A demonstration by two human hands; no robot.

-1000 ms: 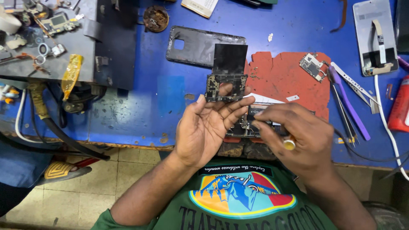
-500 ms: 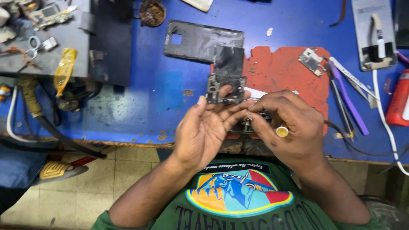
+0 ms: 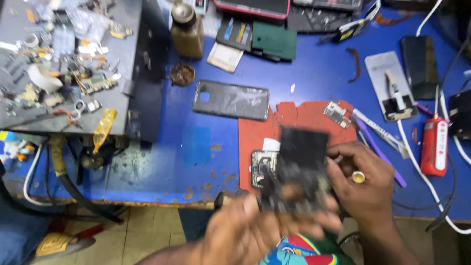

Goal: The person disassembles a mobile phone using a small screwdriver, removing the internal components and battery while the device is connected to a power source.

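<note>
Black, stripped phone frame (image 3: 300, 169) sits gripped between my left hand (image 3: 245, 230) and right hand (image 3: 365, 184); back cover (image 3: 230, 100) lies beyond my fingertips, already off; reassembly remains, I judge.

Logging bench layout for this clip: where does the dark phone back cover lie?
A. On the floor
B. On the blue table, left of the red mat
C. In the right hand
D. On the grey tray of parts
B: the dark phone back cover lies flat on the blue table, just left of the red mat, with neither hand touching it.
</note>
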